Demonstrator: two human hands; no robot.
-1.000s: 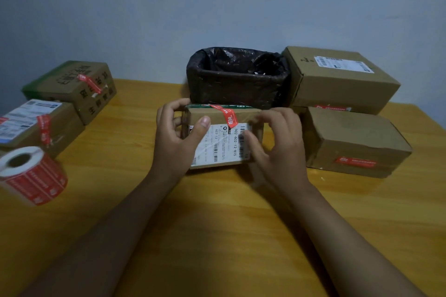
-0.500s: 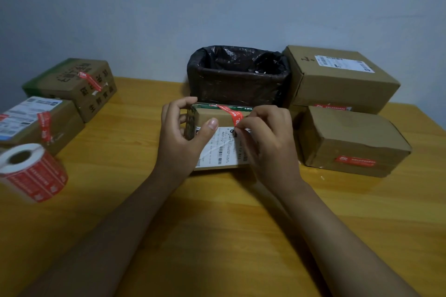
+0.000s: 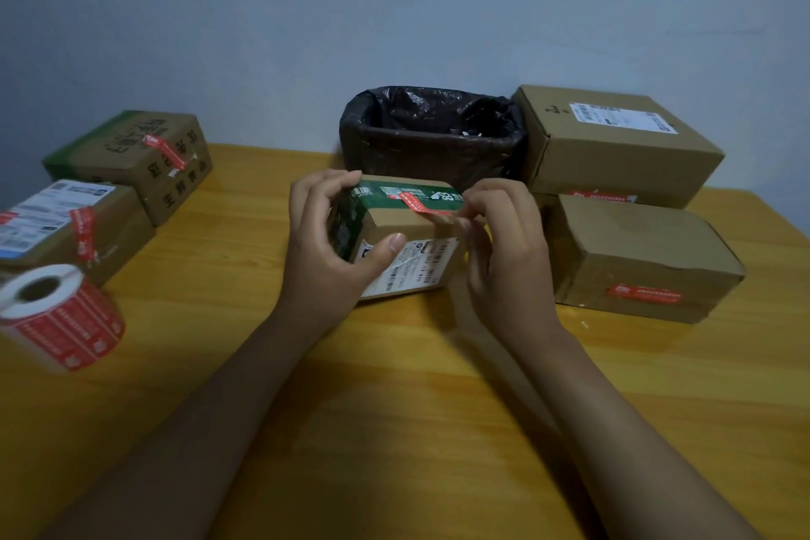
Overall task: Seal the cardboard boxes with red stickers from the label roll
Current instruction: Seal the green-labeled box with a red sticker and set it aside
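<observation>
A small cardboard box [image 3: 396, 228] with a green band and a white shipping label stands tilted on the wooden table [image 3: 394, 430] in the middle. My left hand [image 3: 324, 250] grips its left end, thumb on the front label. A red sticker [image 3: 416, 206] runs across the top edge; one end is lifted off the box. My right hand [image 3: 504, 241] pinches that loose end at the box's upper right. The label roll [image 3: 61, 316] of red stickers lies at the far left.
Two stickered boxes [image 3: 131, 162] [image 3: 65, 228] sit at the left. At the right, two larger boxes are stacked, the top box [image 3: 613, 145] and the lower box [image 3: 640, 259], each with a red sticker. A bin lined with a black bag [image 3: 434, 136] stands behind the small box.
The small box has been turned so its green top shows more. My right hand moved from the box's right side to the sticker and now pinches its lifted end.
</observation>
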